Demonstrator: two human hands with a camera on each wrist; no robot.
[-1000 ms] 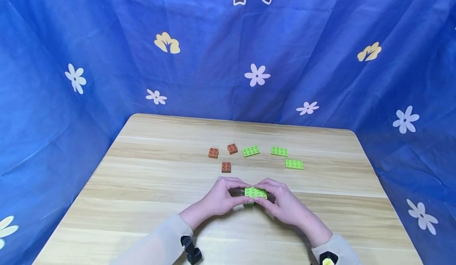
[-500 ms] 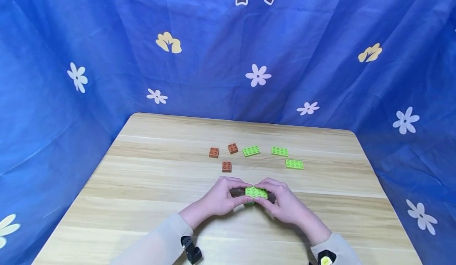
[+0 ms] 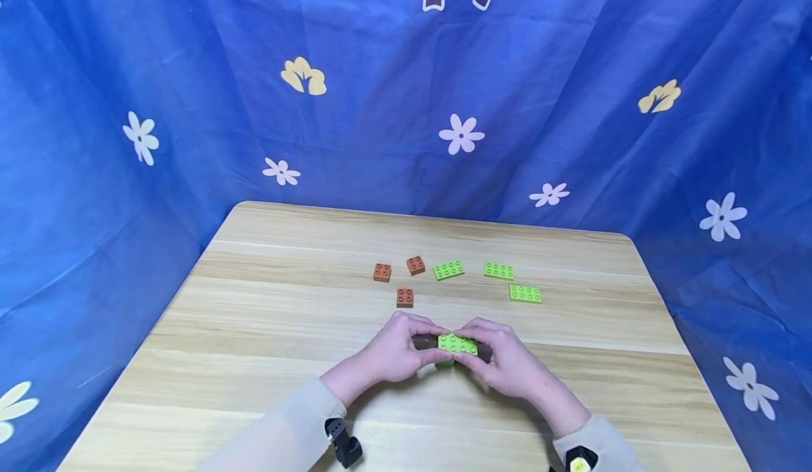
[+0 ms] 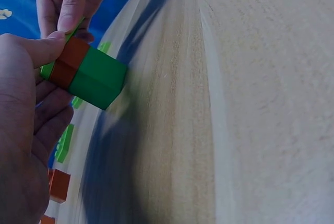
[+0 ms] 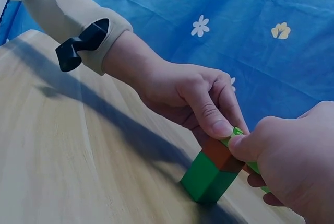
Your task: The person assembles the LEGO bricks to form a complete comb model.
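Observation:
In the head view a bright green eight-stud brick [image 3: 458,345] sits on top of a small stack between both hands. Below it, a reddish-brown brick [image 4: 69,62] and then a dark green block [image 4: 99,80] show in the left wrist view. My left hand [image 3: 400,349] pinches the bright green brick from the left, its thumb at the near side and fingers at the far side. From the right, my right hand [image 3: 507,363] pinches the same brick, thumb near and fingers far. The two thumb tips almost meet at its near edge. The stack stands upright in the right wrist view.
Beyond the hands lie three reddish-brown four-stud bricks [image 3: 404,298] and three bright green eight-stud bricks [image 3: 525,294] on the wooden table [image 3: 266,303]. A blue curtain [image 3: 368,127] with printed flowers hangs behind and beside the table.

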